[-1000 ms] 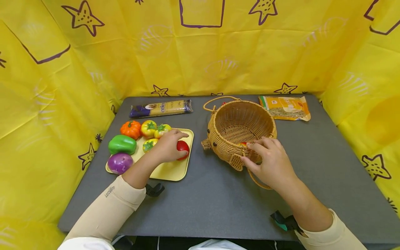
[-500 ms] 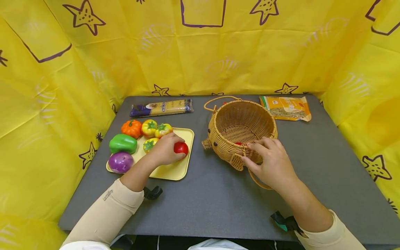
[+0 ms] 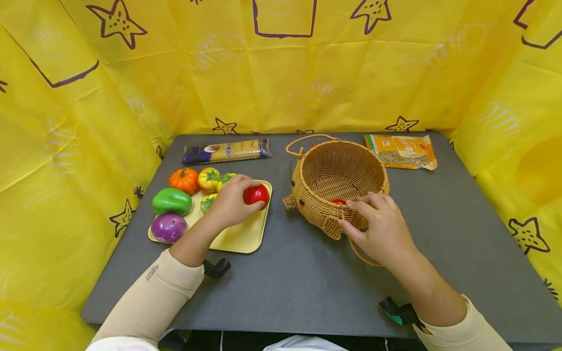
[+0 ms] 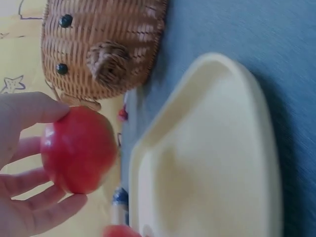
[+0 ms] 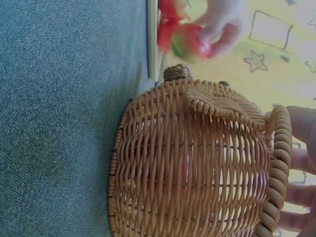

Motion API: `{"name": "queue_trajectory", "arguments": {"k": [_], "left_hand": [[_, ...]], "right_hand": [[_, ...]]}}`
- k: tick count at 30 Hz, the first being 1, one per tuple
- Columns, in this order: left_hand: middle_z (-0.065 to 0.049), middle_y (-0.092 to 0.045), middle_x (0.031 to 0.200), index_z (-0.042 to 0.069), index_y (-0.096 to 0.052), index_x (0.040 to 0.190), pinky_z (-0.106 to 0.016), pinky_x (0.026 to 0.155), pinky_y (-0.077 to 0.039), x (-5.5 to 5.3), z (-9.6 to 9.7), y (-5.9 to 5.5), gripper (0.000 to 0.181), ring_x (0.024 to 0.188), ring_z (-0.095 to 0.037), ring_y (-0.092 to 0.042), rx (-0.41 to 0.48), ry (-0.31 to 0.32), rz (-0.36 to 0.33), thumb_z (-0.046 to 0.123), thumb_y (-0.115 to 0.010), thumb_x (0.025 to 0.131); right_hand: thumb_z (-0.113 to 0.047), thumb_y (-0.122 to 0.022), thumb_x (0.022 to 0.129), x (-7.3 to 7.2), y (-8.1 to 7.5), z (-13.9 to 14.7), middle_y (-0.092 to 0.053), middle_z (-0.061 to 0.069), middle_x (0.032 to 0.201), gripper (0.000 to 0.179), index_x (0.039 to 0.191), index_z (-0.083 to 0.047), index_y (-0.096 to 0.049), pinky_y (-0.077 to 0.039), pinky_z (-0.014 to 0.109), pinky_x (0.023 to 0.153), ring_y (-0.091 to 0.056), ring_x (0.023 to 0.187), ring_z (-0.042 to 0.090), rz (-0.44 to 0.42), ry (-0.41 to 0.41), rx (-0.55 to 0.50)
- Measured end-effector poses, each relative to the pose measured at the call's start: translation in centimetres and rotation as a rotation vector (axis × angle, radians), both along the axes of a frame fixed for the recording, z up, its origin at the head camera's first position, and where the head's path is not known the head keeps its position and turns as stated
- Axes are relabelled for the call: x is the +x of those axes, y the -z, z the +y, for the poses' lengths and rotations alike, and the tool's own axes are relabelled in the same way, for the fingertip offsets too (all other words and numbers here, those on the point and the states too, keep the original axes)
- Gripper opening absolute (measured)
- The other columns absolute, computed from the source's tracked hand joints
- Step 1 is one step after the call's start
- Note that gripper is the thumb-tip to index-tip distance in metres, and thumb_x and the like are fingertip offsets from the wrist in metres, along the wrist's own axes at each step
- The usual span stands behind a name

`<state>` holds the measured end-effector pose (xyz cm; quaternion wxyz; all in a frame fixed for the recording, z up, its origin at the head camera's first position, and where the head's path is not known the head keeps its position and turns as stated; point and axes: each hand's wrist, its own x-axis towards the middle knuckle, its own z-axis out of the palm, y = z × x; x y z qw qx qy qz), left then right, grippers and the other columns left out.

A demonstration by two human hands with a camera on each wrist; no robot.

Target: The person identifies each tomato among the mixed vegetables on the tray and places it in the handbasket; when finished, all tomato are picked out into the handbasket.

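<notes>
Left of centre, the left hand [image 3: 230, 204] held a smooth red tomato [image 3: 256, 195] in curled fingers over the tray [image 3: 237, 241]; a loosened hold could have dropped it. At centre right, the right hand [image 3: 383, 224] gripped the basket [image 3: 318, 210] by its near rim, where a hard pull might have tipped it.

Beyond the bare left hand [image 3: 232, 204] and right hand [image 3: 382, 228] come smooth cream sleeves [image 3: 147, 295], the left one printed with small dark lettering [image 3: 151, 273], a black wrist piece [image 3: 217, 268] under each cuff, the right showing a teal-green patch [image 3: 395, 320], and white cloth [image 3: 120, 344] behind the left sleeve.
</notes>
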<state>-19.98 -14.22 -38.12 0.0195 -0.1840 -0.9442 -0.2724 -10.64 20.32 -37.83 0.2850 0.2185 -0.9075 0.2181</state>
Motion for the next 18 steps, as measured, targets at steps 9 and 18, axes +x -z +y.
{"name": "queue_trajectory", "arguments": {"k": [9,18], "left_hand": [[-0.013,-0.058,0.131,0.007,-0.070,0.127,-0.047,0.088,-0.060,-0.6,2.5,-2.1,0.050,0.117,-0.032,-0.059,0.210,-0.002,0.115,0.028,-0.084,0.084],[-0.012,-0.059,0.132,0.005,-0.070,0.127,-0.045,0.085,-0.062,-1.0,5.9,-4.8,0.049,0.118,-0.029,-0.060,0.365,0.075,0.218,0.022,-0.085,0.083]], "right_hand": [[-0.027,-0.089,0.075,0.1,0.0,0.0,-0.067,0.015,0.097,0.037,0.102,-0.004,-0.079,-0.049,0.055,0.089,-0.061,0.091,0.041,0.006,0.003,-0.001],[-0.027,-0.089,0.075,0.1,0.0,0.0,-0.068,0.016,0.099,0.036,0.101,-0.005,-0.079,-0.048,0.056,0.089,-0.061,0.093,0.041,-0.003,0.006,-0.008]]}}
